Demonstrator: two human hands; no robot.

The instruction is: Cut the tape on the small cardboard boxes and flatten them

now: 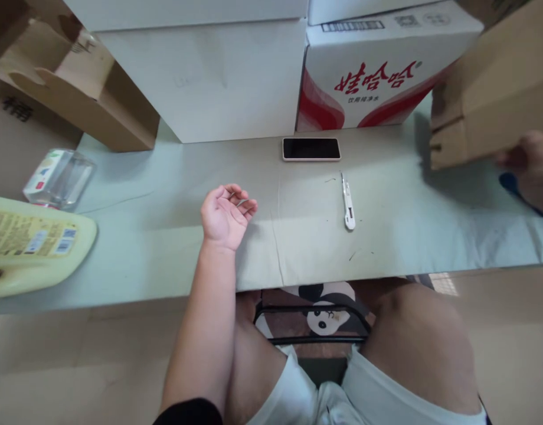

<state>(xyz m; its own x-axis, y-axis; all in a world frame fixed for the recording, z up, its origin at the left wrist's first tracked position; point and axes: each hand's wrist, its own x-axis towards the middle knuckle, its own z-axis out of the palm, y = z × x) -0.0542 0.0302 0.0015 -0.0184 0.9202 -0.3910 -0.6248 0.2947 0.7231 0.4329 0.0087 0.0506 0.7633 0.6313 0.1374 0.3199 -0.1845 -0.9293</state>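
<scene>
My left hand rests with its back toward the table, palm up and fingers loosely curled, holding nothing. At the right edge of the view, my right hand is closed on the lower edge of a brown cardboard box. The box is tilted and casts a shadow on the table; part of it lies outside the view. The right fingertips are somewhat blurred. A white utility knife lies between the hands, its tip pointing away from me. Beyond it is a phone with a dark screen.
Large white boxes and a red-and-white carton stand along the back. On the left are another cardboard box, a clear plastic pack and a yellow bottle. A dark blue object lies partly behind my right hand.
</scene>
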